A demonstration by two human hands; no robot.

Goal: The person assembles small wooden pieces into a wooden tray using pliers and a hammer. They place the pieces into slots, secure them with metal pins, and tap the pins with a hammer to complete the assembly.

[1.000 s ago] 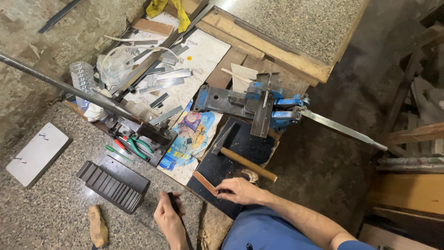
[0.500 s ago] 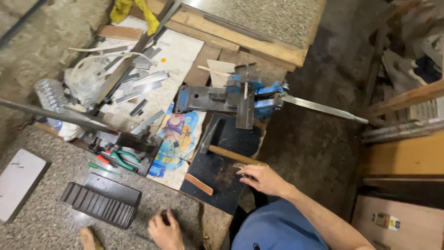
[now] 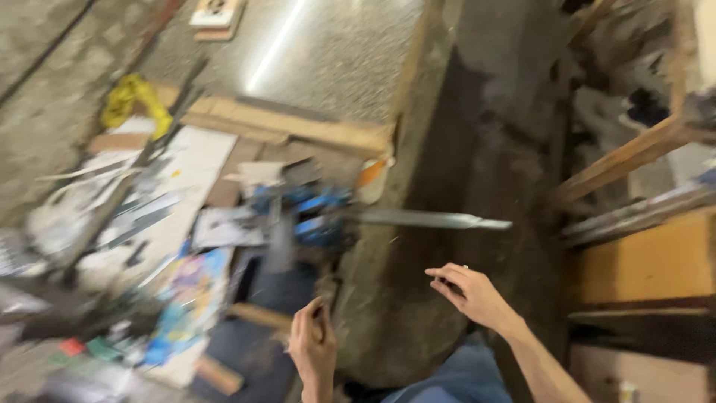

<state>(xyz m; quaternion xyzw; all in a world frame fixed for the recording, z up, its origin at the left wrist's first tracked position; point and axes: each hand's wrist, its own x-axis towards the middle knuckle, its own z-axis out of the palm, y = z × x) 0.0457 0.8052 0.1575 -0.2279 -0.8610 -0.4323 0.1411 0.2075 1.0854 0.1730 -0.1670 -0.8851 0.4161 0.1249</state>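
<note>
The picture is smeared by motion. My left hand is raised over the front edge of the stone bench, fingers pointing up. A dark spot shows between thumb and fingers, but the blur hides whether it holds anything. My right hand hovers to the right over the dark floor, fingers loosely bent and apart, with nothing in it. Just beyond both hands a blue vise sits on the bench and clamps a long flat metal strip that sticks out to the right, above my right hand.
A wooden-handled tool and a dark mat lie left of my left hand. Papers, metal pieces and a colourful leaflet clutter the bench. A yellow rag lies farther back. Wooden beams and boxes stand at the right.
The view has swung right and closer. My left hand has lifted off the bench top and moved right. My right hand has left the dark mat and moved out past the bench edge.
</note>
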